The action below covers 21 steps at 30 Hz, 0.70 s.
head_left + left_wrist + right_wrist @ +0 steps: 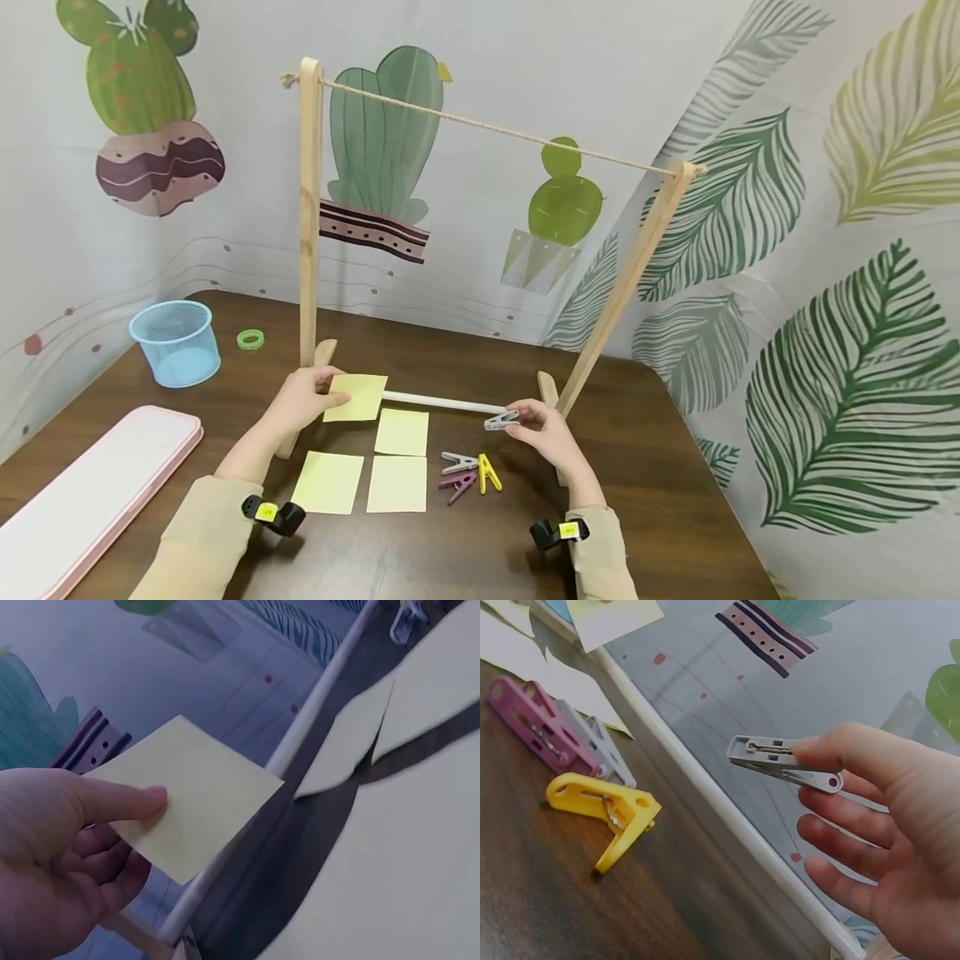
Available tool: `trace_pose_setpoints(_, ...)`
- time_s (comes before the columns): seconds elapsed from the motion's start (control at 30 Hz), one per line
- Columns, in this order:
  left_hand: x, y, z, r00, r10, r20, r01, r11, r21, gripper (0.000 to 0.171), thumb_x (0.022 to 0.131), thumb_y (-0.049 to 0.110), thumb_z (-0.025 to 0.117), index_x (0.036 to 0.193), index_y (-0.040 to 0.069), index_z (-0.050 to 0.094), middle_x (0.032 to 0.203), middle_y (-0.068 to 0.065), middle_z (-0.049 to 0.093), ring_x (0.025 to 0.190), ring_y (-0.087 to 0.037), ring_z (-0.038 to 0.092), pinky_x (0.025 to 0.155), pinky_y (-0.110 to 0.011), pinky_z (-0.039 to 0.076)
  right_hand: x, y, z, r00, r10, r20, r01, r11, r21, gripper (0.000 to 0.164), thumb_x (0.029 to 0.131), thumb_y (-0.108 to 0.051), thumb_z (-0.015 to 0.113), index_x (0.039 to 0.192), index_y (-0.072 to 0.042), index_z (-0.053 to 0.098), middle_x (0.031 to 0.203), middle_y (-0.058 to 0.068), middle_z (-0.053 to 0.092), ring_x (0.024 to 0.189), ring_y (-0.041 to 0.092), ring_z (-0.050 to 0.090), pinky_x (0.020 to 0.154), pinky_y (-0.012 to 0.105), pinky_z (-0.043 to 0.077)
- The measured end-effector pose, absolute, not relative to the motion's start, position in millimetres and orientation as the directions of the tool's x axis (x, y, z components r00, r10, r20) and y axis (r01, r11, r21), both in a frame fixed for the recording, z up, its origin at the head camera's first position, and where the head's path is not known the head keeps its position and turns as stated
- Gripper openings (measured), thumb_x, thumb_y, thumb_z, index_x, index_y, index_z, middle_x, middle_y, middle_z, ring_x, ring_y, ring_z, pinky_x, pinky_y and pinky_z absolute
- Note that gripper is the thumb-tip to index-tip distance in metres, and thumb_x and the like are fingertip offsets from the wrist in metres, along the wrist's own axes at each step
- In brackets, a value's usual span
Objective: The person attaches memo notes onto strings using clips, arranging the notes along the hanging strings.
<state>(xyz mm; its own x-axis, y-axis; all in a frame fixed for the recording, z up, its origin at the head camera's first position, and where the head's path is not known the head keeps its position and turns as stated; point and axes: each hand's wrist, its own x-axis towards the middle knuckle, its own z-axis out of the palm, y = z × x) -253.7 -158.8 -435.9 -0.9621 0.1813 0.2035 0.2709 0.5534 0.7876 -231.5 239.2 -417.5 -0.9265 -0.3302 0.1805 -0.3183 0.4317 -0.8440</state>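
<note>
My left hand (302, 400) pinches a yellow sticky note (196, 796) by its edge, thumb on top, in front of the left post. Over by the right post, my right hand (547, 429) holds a grey clothespin (769, 756) between thumb and index finger, its jaw end pointing left. Three more sticky notes (397, 483) lie on the table between the hands. Beside them rest a yellow clothespin (604, 810), a purple clothespin (544, 731) and another grey clothespin (459, 462), bunched together.
A wooden frame with two posts (309, 208), a white lower bar (442, 402) and a rope (495, 127) strung across the top stands on the table. At the left are a blue mesh basket (180, 350), a green tape roll (251, 339) and a white-and-pink case (97, 500).
</note>
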Motion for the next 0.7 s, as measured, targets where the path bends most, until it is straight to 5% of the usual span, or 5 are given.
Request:
trace_pose_setpoints(0.4, -248, -128, -430, -0.942, 0.078, 0.327, 0.31, 0.576, 0.756, 0.023, 0.087, 0.007, 0.071, 0.107, -0.003, 0.069, 0.102, -0.019, 0.072, 0.091, -0.032, 0.067, 0.077, -0.043, 0.053, -233, 239, -415, -0.914, -0.26, 0.311, -0.385, 0.316, -0.867, 0.037, 0.084, 0.008, 0.068, 0.12, 0.013, 0.057, 0.099, 0.033, 0.062, 0.086, 0.003, 0.059, 0.076, 0.023, 0.051)
trace_pose_setpoints(0.7, -253, -103, -411, -0.929, 0.062, 0.366, 0.342, 0.522, 0.781, 0.03, 0.088, 0.006, 0.069, 0.115, -0.008, 0.066, 0.102, -0.023, 0.072, 0.09, -0.035, 0.068, 0.078, -0.045, 0.054, -247, 245, -418, -0.925, -0.095, 0.369, -0.379, 0.316, -0.87, 0.045, 0.081, 0.005, 0.073, 0.123, 0.005, 0.057, 0.095, 0.011, 0.066, 0.082, 0.003, 0.058, 0.075, 0.02, 0.049)
